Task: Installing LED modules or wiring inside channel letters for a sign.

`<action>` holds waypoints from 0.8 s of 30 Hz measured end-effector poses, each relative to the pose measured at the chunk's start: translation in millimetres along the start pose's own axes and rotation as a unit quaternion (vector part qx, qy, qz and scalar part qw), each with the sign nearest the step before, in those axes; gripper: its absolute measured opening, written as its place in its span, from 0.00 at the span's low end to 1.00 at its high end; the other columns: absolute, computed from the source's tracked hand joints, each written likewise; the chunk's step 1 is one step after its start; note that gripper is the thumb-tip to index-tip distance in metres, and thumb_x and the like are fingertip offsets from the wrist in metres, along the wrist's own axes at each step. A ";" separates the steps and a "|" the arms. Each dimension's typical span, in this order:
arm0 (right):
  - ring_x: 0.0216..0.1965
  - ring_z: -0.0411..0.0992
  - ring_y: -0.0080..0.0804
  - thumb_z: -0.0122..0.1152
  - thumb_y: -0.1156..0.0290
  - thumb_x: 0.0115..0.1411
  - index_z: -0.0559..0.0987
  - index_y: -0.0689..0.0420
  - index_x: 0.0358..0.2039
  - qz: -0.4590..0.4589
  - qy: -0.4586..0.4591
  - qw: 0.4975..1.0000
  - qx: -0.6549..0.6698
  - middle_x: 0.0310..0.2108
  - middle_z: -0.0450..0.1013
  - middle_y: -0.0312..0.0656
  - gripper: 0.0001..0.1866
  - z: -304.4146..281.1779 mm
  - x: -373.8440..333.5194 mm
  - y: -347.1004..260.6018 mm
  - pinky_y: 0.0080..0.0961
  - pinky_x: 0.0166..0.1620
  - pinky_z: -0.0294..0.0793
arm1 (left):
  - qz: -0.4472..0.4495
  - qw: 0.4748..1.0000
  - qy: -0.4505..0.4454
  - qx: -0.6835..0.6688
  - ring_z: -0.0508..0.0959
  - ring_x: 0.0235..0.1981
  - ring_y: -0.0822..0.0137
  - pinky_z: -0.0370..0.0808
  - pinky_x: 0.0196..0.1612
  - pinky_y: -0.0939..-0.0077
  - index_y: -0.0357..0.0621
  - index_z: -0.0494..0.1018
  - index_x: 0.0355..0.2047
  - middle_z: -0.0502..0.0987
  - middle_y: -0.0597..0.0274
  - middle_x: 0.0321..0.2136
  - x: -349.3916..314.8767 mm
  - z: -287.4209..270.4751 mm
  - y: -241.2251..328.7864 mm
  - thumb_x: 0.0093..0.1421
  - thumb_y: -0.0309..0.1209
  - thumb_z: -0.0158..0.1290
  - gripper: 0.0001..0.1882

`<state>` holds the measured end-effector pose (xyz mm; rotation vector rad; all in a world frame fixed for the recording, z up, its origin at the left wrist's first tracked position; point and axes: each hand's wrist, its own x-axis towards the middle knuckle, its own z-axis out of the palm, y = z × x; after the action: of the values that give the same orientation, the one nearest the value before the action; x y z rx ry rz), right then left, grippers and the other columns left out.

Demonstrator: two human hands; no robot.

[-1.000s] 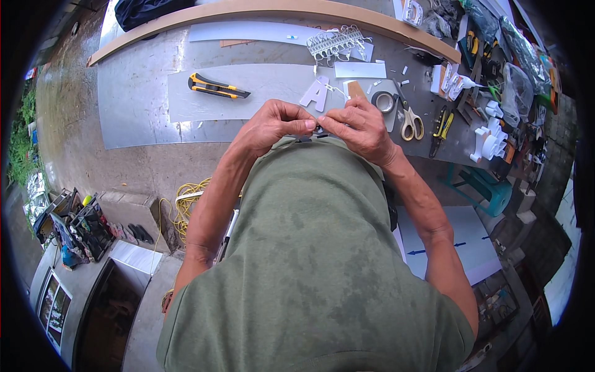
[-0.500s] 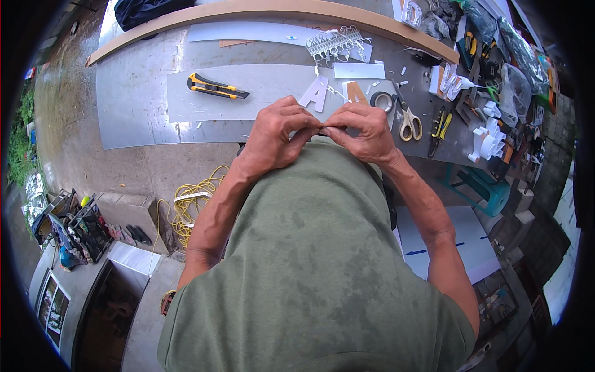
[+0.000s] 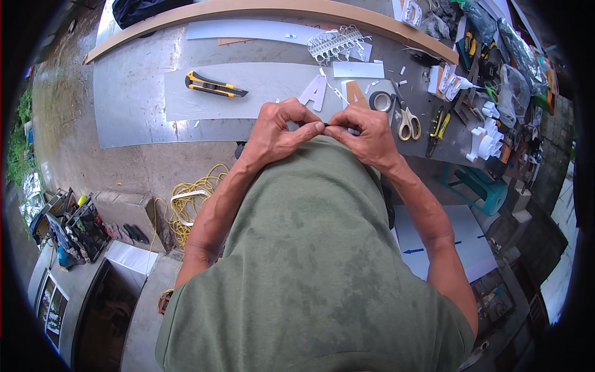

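Note:
My left hand (image 3: 277, 131) and my right hand (image 3: 365, 135) meet at the table's near edge, just in front of my green shirt. Both are closed in a pinch, fingertips almost touching. A tiny dark thing (image 3: 326, 124) shows between them, too small to name. Just beyond my fingers lies a white letter-shaped piece (image 3: 314, 93). Beside it a thin white strip (image 3: 334, 92) runs down toward my right hand. A brown letter-shaped piece (image 3: 356, 93) and a roll of dark tape (image 3: 380, 101) lie past my right knuckles. Scissors (image 3: 409, 124) with cream handles rest to the right.
A yellow-black box cutter (image 3: 215, 84) lies on a clear sheet (image 3: 180, 102) at left. A bundle of white wired modules (image 3: 338, 44) sits farther back, before a long cardboard-coloured bar (image 3: 273, 7). Yellow-handled pliers (image 3: 439, 130) and white shaped pieces (image 3: 486, 141) are at right.
My left thumb has straightened toward the right fingertips, and the left fingers have lifted a little. A small dark thing now shows in the pinch. The objects on the table stay put.

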<state>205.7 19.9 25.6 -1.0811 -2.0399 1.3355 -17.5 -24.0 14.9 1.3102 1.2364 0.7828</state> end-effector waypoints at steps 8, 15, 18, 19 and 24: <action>0.24 0.71 0.31 0.73 0.77 0.53 0.82 0.56 0.38 -0.153 0.040 0.984 -0.085 0.23 0.68 0.37 0.12 6.2 -1.0 5.4 0.31 0.26 0.69 | -0.183 0.973 -0.025 -0.135 0.79 0.33 0.75 0.75 0.39 0.76 0.34 0.84 0.36 0.84 0.62 0.29 -0.2 -4.8 1.6 0.63 0.33 0.62 0.12; 0.22 0.67 0.30 0.73 0.78 0.51 0.82 0.56 0.38 -0.191 0.076 0.971 -0.119 0.21 0.62 0.35 0.13 9.1 2.3 9.3 0.32 0.25 0.67 | -0.162 0.983 -0.006 -0.085 0.79 0.32 0.76 0.77 0.39 0.77 0.33 0.84 0.39 0.84 0.61 0.30 -1.1 -3.7 12.3 0.62 0.35 0.65 0.14; 0.22 0.68 0.30 0.73 0.78 0.51 0.82 0.56 0.38 -0.189 0.077 0.971 -0.128 0.21 0.63 0.35 0.13 9.0 1.1 9.6 0.31 0.25 0.67 | -0.159 0.987 -0.002 -0.023 0.79 0.30 0.76 0.77 0.37 0.77 0.33 0.84 0.39 0.85 0.62 0.29 -1.8 -0.9 15.1 0.60 0.34 0.68 0.14; 0.22 0.68 0.30 0.73 0.78 0.51 0.82 0.56 0.38 -0.189 0.077 0.971 -0.127 0.21 0.63 0.35 0.13 10.1 0.7 10.1 0.31 0.25 0.67 | -0.172 0.985 0.004 0.005 0.79 0.29 0.76 0.77 0.35 0.77 0.33 0.85 0.38 0.85 0.61 0.29 -1.8 0.7 16.0 0.59 0.33 0.69 0.14; 0.23 0.69 0.30 0.72 0.78 0.51 0.82 0.57 0.39 -0.189 0.073 0.968 -0.146 0.21 0.63 0.36 0.13 10.9 0.1 11.7 0.32 0.25 0.68 | -0.156 0.986 0.050 0.039 0.79 0.27 0.75 0.77 0.33 0.75 0.35 0.85 0.34 0.86 0.59 0.29 -2.6 5.7 18.7 0.56 0.31 0.70 0.11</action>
<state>201.8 16.6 10.4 -0.8176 -2.2334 0.7638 -8.8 -24.9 32.5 1.1118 1.5209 0.5849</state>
